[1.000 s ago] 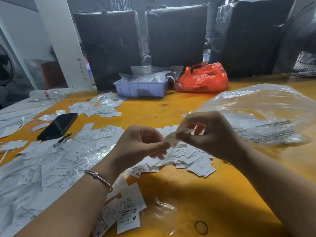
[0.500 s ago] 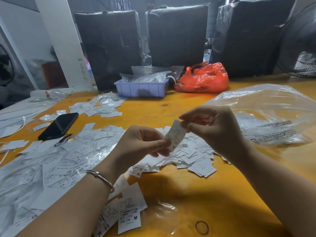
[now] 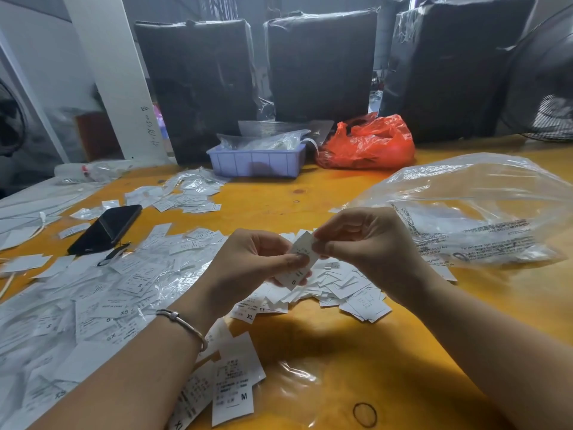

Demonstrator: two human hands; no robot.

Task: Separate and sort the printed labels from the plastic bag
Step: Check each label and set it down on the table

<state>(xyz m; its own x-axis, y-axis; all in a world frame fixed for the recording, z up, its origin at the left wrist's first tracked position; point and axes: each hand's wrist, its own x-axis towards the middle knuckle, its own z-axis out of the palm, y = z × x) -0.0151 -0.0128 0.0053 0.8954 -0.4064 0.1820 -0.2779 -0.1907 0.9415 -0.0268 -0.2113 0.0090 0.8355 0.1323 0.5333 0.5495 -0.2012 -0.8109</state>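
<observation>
Mis-sorting is the main risk: your left hand and right hand both pinch the same small white printed label marked S, held just above the loose heap of white paper labels on the yellow wooden table. If two labels cling together, the hidden one could land in the wrong pile. A slip would drop it into the unsorted heap. The large clear plastic bag lies at your right; its remaining contents are hard to make out, and the label's upper print is blurred.
</observation>
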